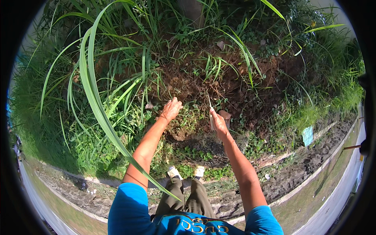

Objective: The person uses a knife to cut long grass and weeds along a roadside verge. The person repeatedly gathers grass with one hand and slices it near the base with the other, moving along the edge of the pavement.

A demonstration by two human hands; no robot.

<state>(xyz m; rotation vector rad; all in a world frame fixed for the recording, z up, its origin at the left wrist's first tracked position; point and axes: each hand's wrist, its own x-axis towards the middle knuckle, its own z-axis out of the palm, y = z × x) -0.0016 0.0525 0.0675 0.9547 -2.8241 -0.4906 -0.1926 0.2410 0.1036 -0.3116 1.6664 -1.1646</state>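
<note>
My right hand [219,122] is closed around a bladed hand tool. Its thin, light-coloured blade [209,100] points away from me into loose soil and roots, and its exact kind is unclear. Farther left, my left hand [171,110] hovers over or touches low weeds [188,116], its fingers bent. Whether it pinches any stems is too small to tell. Ahead of both hands lies disturbed brown soil [191,77] with dry roots, and a grass tuft [216,67] grows there. A brown stone or brick piece [225,115] sits just beside my right hand.
A long grass blade [101,113] arches close in front of me, across my left arm. Tall grass [53,114] stands at left, and a trunk [192,11] rises at the back. A pale blue-green piece [307,136] lies at right by a concrete edge [324,130].
</note>
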